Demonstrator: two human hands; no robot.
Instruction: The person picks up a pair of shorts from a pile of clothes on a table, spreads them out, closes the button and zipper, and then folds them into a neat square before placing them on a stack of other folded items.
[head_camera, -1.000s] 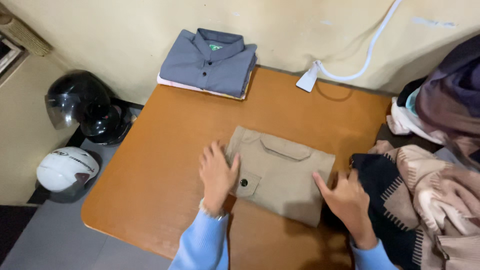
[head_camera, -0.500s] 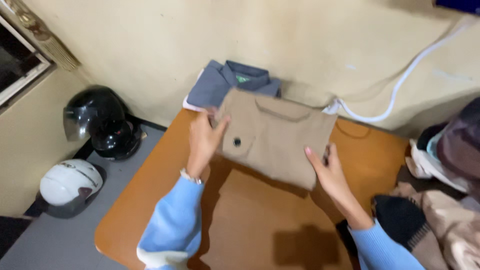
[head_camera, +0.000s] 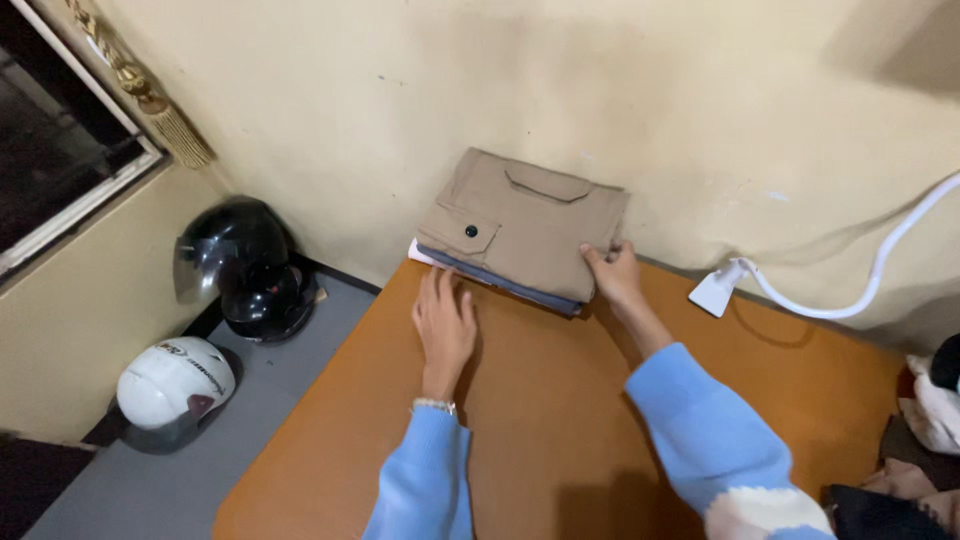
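Note:
A folded tan shirt (head_camera: 525, 225) with a pocket flap and a dark button lies on top of a stack of folded clothes (head_camera: 500, 278) at the far edge of the orange table (head_camera: 560, 420), against the wall. My right hand (head_camera: 614, 273) rests at the stack's right corner, thumb on the tan shirt. My left hand (head_camera: 445, 325) lies flat on the table just in front of the stack's left side, fingers spread, holding nothing. Both arms wear light blue sleeves.
A white clamp with a bent white hose (head_camera: 850, 290) sits at the table's back right. A pile of unfolded clothes (head_camera: 925, 450) shows at the right edge. On the grey floor to the left lie a black helmet (head_camera: 245, 265) and a white helmet (head_camera: 175, 385).
Both hands lifted the tan shirt off the middle of the table, carried it away from me and set it on the grey shirt's stack. My left hand has let go.

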